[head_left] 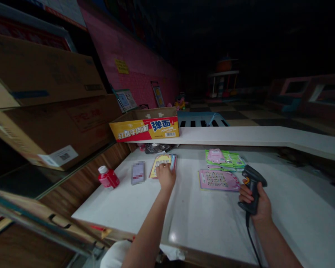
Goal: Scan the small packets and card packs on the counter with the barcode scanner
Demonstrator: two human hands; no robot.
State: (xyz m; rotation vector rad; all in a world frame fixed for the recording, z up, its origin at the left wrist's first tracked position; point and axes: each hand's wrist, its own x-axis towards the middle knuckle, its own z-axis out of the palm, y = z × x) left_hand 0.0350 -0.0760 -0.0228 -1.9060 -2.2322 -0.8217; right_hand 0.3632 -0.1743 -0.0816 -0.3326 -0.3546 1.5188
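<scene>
My left hand (166,175) reaches onto a small stack of booklets with a yellow cover (155,166) on top. Its fingers are bent over the front of the cover and seem to grip it. A black handheld barcode scanner (252,189) is in my right hand (261,207), fingers wrapped round the handle, the head tipped up and its cable hanging down. Just left of the scanner lies a pink booklet (219,180) printed with rows of small pictures. Behind that are green packets (230,160) with a pink packet (216,155) on top.
A red bottle with a white cap (108,177) and a phone-like flat item (138,172) are on the white table (201,219), left side. An open yellow-and-red carton (145,128) stands on the raised ledge (229,134). Large cardboard boxes (58,123) are stacked at left.
</scene>
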